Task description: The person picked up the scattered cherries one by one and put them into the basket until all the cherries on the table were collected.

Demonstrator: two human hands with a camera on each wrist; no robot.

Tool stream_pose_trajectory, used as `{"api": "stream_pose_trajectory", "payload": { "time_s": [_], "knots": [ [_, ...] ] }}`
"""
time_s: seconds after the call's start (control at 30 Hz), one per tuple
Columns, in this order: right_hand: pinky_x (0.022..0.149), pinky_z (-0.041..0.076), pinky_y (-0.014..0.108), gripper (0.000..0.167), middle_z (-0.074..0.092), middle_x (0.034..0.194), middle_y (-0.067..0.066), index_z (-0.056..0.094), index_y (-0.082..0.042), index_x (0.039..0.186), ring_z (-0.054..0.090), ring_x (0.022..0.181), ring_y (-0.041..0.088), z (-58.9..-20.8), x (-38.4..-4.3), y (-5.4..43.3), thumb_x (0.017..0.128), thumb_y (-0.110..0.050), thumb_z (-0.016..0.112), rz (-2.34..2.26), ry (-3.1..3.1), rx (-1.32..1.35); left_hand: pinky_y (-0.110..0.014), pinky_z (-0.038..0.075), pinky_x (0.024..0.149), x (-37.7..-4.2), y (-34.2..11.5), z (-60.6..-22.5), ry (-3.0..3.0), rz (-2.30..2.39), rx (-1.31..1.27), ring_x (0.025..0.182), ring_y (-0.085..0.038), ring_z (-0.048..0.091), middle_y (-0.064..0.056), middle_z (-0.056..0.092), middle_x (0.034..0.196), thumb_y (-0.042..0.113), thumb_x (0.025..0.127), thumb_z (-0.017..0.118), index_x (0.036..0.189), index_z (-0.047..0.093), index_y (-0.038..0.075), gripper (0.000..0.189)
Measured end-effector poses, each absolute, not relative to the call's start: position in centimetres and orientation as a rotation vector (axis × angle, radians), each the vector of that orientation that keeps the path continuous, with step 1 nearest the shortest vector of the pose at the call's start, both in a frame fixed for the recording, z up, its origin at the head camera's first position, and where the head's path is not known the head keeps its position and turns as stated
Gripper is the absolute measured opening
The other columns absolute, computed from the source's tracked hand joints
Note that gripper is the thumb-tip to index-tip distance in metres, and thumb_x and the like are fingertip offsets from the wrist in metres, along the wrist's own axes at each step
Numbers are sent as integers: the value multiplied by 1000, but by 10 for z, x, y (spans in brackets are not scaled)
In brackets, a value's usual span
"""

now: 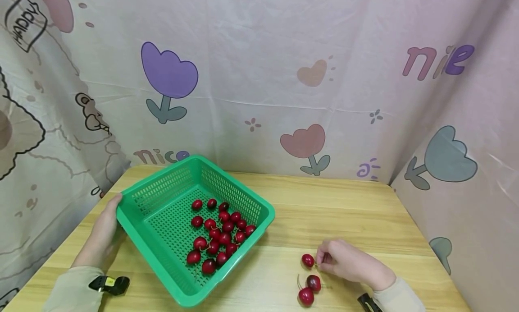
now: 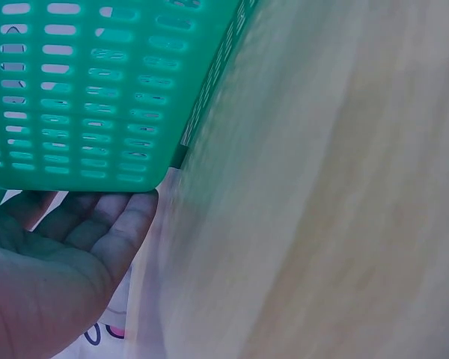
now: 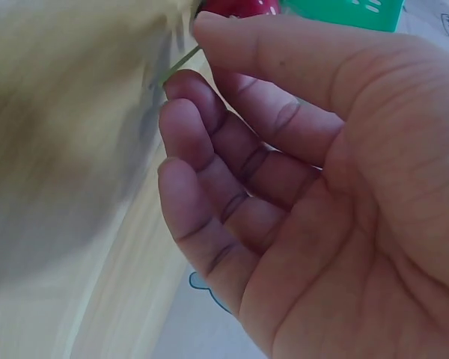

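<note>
A green plastic basket [image 1: 139, 240] with slotted walls stands left of the middle, several red cherries [image 1: 225, 237] gathered toward its right side. My left hand [image 1: 104, 231] grips the rim at the basket's left corner; in the left wrist view its fingers [image 2: 123, 224] bend against the rim. Over the table's right part, my right hand [image 1: 348, 262] pinches the green stem [image 3: 181, 66] of a cherry [image 1: 307, 260] between thumb and forefinger. That cherry is partly hidden behind the fingertips in the right wrist view. Two more cherries [image 1: 306, 296] lie together just nearer to me.
The wooden table [image 1: 336, 208] stretches right of and behind the basket. A pale curtain [image 1: 251, 77] printed with flowers hangs along the table's back and both sides. Each wrist wears a black strap [image 1: 109, 284].
</note>
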State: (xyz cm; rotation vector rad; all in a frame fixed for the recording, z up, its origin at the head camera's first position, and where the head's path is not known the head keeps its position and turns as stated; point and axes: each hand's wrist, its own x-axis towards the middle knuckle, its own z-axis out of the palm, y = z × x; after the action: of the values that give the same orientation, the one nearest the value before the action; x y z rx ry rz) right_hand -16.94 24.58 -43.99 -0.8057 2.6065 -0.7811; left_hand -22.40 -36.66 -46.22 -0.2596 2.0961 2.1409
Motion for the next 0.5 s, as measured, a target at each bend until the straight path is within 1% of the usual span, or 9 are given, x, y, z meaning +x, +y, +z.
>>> {"api": "stream_pose_trajectory", "payload": {
  "time_s": [0.1, 0.2, 0.27, 0.4, 0.5],
  "knots": [
    [69, 54, 19, 13, 66, 88, -12, 71, -17, 92, 54, 76, -5, -439, -171, 245, 94, -7, 78, -776, 2616, -807, -13, 40, 102, -224, -367, -462, 2104, 2126, -251, 130, 6, 41, 24, 39, 140, 70, 111, 26, 170, 13, 26, 75],
    [70, 55, 19, 11, 67, 89, -12, 71, -16, 94, 55, 77, -5, -438, -172, 245, 96, -6, 76, -769, 2627, -832, -12, 42, 95, -224, -367, -462, 2120, 2125, -238, 122, 9, 45, 23, 40, 137, 69, 111, 25, 169, 13, 23, 74],
    [70, 55, 19, 11, 66, 88, -13, 71, -15, 95, 55, 77, -5, -436, -173, 245, 96, -4, 75, -766, 2630, -833, -12, 42, 94, -224, -367, -462, 2136, 2110, -233, 120, 10, 46, 24, 41, 135, 69, 111, 25, 170, 13, 23, 75],
    [68, 54, 19, 11, 64, 85, -13, 71, -15, 95, 53, 75, -4, -432, -174, 244, 96, -4, 73, -766, 2633, -822, -14, 41, 102, -224, -368, -462, 2143, 2089, -241, 126, 7, 43, 23, 40, 140, 71, 111, 24, 172, 9, 21, 81],
    [68, 54, 20, 13, 64, 84, -13, 71, -15, 95, 53, 74, -4, -428, -175, 243, 96, -2, 72, -765, 2642, -827, -15, 42, 102, -224, -368, -462, 2146, 2077, -242, 127, 6, 43, 23, 39, 140, 71, 110, 24, 172, 9, 22, 81]
  ]
}}
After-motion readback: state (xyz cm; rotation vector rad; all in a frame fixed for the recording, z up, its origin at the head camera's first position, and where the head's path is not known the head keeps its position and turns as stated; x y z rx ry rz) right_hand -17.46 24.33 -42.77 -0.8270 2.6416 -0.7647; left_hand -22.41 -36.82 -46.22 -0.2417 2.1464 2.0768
